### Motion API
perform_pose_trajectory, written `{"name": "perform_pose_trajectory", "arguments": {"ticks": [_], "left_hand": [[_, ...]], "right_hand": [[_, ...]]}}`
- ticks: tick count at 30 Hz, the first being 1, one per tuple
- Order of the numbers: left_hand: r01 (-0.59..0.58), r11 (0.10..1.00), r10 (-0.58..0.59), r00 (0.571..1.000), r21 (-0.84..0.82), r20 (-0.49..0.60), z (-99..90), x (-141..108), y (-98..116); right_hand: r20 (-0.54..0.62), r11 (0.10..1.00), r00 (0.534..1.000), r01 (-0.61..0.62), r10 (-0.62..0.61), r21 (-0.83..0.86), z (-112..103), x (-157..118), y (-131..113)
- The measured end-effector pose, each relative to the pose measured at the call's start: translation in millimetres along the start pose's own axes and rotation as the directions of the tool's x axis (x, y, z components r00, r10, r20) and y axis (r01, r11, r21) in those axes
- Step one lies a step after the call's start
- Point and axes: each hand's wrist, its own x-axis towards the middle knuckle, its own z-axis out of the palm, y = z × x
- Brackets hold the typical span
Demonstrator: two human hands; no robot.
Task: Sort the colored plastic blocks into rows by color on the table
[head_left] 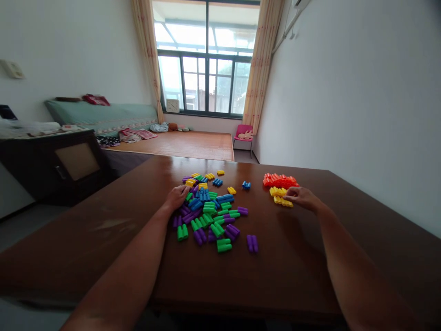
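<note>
My right hand point(302, 198) is at the right of the table, fingers pinched on a yellow building block at the end of two short yellow rows point(278, 192). Just behind these rows lies a longer band of orange-red blocks point(280, 180), set side by side. My left hand point(177, 196) rests against the left edge of a loose pile, its fingers curled together; what they hold, if anything, is hidden. Green blocks point(203, 222), purple blocks point(232, 232), blue blocks point(204, 195) and a few yellow ones make up the pile. Each looks like short plastic tubes joined side by side.
The brown table point(292, 266) has a glossy top. A single purple block point(252, 243) lies near me, apart from the pile, and a blue block point(245, 185) lies behind. Beyond the table are a low bed point(193, 143), a pink chair point(244, 132) and a dark cabinet point(44, 161).
</note>
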Motion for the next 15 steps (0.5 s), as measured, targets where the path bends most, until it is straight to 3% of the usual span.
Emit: {"name": "perform_pose_trajectory", "arguments": {"ticks": [3,8,11,15], "left_hand": [[0.033,0.999,-0.033,0.999,0.002,-0.016,0.2,-2,3],[0.048,0.999,-0.047,0.999,0.003,-0.026,-0.6,-5,9],[0.046,0.998,-0.046,0.999,0.04,-0.022,-0.4,-5,9],[0.045,0.991,-0.046,0.999,0.127,0.001,-0.1,-4,8]], "right_hand": [[-0.052,0.98,0.983,0.178,-0.174,0.087,22,2,-48],[0.003,0.892,0.897,0.44,-0.442,0.103,79,17,-128],[0.043,0.898,0.897,0.439,-0.44,0.034,97,42,-152],[0.179,0.896,0.883,0.443,-0.434,-0.012,103,70,-165]]}}
